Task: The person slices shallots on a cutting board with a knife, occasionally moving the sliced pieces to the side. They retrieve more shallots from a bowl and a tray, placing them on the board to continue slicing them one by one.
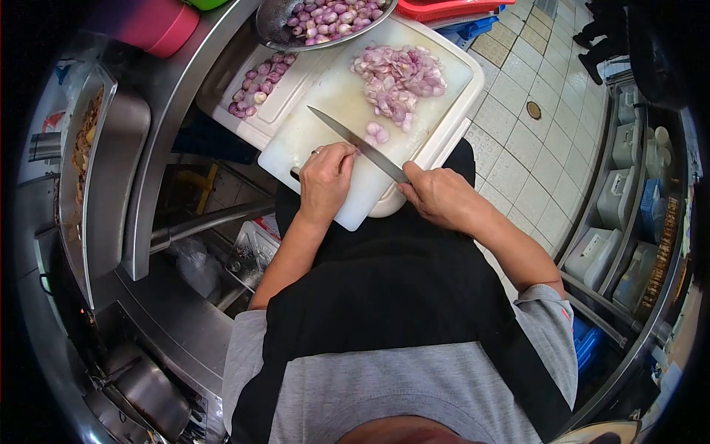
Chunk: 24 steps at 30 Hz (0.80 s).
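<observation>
A white cutting board [296, 129] lies tilted over a white plastic lid or tray. My right hand [440, 194] is closed round the handle of a knife [355, 142], whose blade crosses the board. Against the near side of the blade, my left hand [327, 177] has its fingers pinched on a small shallot piece, mostly hidden. A few slices [376, 133] lie just beyond the blade. Farther up the board is a heap of sliced shallots [399, 78]. Whole peeled shallots [260, 83] rest in the tray left of the board, and more fill a metal bowl [281, 33].
A steel counter edge [166, 96] runs along the left, with a pink container [159, 29] on it. Red and blue trays [444, 9] sit behind the board. Shelves with plastic containers [595, 255] stand at right. Another person's legs [592, 55] show at top right.
</observation>
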Available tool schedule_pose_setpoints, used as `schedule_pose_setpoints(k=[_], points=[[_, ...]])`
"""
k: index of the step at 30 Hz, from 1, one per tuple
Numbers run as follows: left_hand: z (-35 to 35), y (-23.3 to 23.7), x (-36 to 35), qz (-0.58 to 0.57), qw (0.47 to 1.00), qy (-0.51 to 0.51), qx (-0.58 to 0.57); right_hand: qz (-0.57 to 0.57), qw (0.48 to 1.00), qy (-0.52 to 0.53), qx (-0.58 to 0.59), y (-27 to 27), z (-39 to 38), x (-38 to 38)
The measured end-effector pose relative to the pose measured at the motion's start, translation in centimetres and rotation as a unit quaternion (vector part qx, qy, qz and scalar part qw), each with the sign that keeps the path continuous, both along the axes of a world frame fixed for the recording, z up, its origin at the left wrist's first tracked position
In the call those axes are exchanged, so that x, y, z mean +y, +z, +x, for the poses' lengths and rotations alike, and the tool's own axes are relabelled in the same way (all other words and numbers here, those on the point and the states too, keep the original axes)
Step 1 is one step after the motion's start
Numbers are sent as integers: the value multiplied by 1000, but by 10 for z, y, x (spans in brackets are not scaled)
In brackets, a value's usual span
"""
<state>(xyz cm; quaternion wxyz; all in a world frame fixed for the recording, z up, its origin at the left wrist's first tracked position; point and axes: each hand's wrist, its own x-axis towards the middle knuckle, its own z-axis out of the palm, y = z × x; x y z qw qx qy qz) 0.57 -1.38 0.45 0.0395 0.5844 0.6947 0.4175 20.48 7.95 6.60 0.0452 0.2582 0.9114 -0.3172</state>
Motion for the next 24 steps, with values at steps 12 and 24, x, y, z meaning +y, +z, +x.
schedule_pose_setpoints(k=[12, 24], points=[[-2, 0, 1, 2, 998, -27, 59, -33, 999, 0, 37, -28, -18, 28], [-138, 4, 7, 10, 975, 192, 115, 41, 998, 43, 1, 6, 18, -5]])
